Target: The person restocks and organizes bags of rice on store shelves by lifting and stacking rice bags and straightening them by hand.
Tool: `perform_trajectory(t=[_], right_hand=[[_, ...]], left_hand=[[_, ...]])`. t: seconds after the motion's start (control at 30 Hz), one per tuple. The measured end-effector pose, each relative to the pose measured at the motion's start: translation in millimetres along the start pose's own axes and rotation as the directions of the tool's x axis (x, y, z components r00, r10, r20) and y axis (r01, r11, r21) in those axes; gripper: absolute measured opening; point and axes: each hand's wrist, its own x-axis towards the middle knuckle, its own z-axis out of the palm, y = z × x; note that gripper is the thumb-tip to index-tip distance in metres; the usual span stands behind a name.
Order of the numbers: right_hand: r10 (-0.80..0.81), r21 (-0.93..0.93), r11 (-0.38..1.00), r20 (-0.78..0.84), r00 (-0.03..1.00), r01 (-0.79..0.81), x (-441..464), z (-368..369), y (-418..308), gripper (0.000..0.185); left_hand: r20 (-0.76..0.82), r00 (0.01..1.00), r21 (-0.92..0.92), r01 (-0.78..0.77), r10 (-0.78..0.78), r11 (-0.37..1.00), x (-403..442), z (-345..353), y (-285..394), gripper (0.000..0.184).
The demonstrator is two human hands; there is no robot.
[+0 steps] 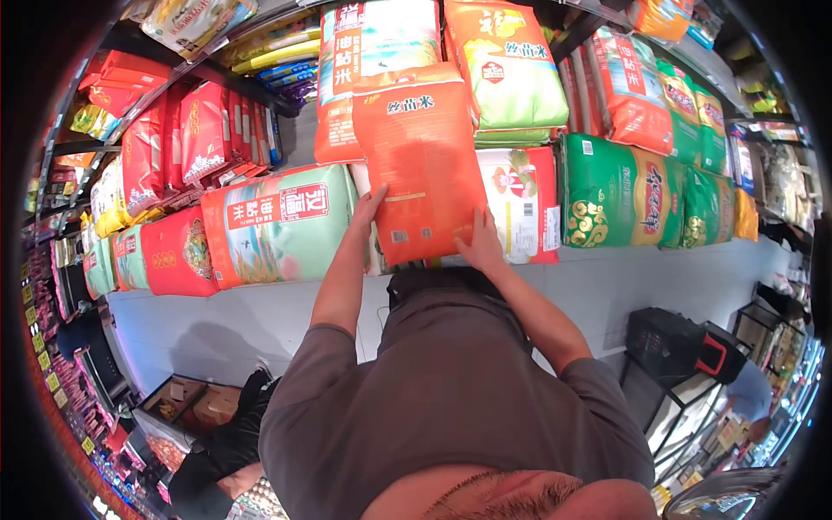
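An orange bag of rice (426, 165) with dark printed characters near its top stands tilted in front of me. My left hand (371, 211) is closed on its left edge, and my right hand (482, 243) grips the lower right edge, fingers partly on its front face. Behind the bag's top are a red and white rice bag (386, 39) and an orange and green rice bag (507, 82). A white and pink bag (522, 204) lies just right of my right hand, partly covered by the orange one. What supports the orange bag's lower end is hidden.
Left of the bag lies a pale green rice bag (303, 217), then a red bag (178, 251). Green bags (620, 195) are stacked at right. Dark shelving (277, 100) rises behind. Another person (221, 459) is at lower left; a black bin-like box (667, 342) stands at right.
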Motion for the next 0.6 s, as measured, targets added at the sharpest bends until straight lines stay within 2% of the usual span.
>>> perform_trajectory(t=[0.07, 0.1, 0.13, 0.17, 0.2, 0.3, 0.33, 0.37, 0.43, 0.5, 0.53, 0.57, 0.6], right_hand=[[-0.010, -0.006, 1.000, 0.032, 0.999, 0.010, 1, -9, -1, 0.096], [-0.014, 0.023, 1.000, 0.124, 0.992, 0.011, 1, -15, -1, 0.098], [-0.021, 0.054, 0.998, 0.215, 0.976, 0.010, 1, -20, -1, 0.099], [-0.012, 0.048, 0.999, 0.211, 0.977, 0.001, 0, -25, -3, 0.099], [-0.022, 0.026, 1.000, 0.268, 0.963, 0.016, 0, -29, -5, 0.101], [-0.027, 0.020, 1.000, 0.351, 0.936, 0.021, 12, -36, -3, 0.104], [-0.032, 0.038, 0.999, 0.400, 0.916, 0.018, 12, -37, 3, 0.106], [-0.026, 0.033, 0.999, 0.396, 0.918, 0.014, 13, -37, 10, 0.106], [-0.066, 0.149, 0.989, 0.417, 0.906, 0.004, 21, -34, 21, 0.108], [-0.084, 0.214, 0.977, 0.397, 0.914, -0.003, 30, -28, 38, 0.107], [-0.093, 0.277, 0.961, 0.387, 0.918, -0.019, 35, -23, 51, 0.107], [-0.108, 0.285, 0.959, 0.383, 0.917, -0.006, 40, -15, 68, 0.107], [-0.183, 0.432, 0.902, 0.351, 0.919, 0.014, 45, -4, 87, 0.099]], left_hand=[[0.028, 0.999, -0.097, -0.022, 0.025, 0.995, 13, 2, 3, 0.072], [0.041, 0.999, -0.100, -0.017, 0.021, 0.995, 19, 5, 4, 0.072], [0.079, 0.996, -0.171, 0.046, -0.033, 0.984, 24, 9, 9, 0.071], [0.119, 0.989, -0.235, 0.109, -0.083, 0.966, 25, 13, 12, 0.070], [0.130, 0.988, -0.233, 0.110, -0.081, 0.966, 24, 16, 14, 0.070], [0.173, 0.984, -0.402, 0.024, 0.050, 0.915, 30, 32, 15, 0.075], [0.187, 0.981, -0.402, 0.030, 0.050, 0.915, 23, 39, 19, 0.075], [0.147, 0.988, -0.364, 0.016, 0.040, 0.931, 10, 46, 29, 0.072], [0.100, 0.994, -0.324, -0.014, 0.049, 0.946, -15, 61, 52, 0.068], [-0.132, 0.982, -0.033, -0.141, 0.135, 0.989, -33, 88, 67, 0.066], [-0.140, 0.979, -0.030, -0.152, 0.147, 0.988, -30, 100, 67, 0.066], [-0.208, 0.939, 0.191, -0.237, 0.275, 0.953, -23, 111, 62, 0.065], [-0.247, 0.879, 0.410, -0.286, 0.408, 0.866, -20, 124, 61, 0.066]])
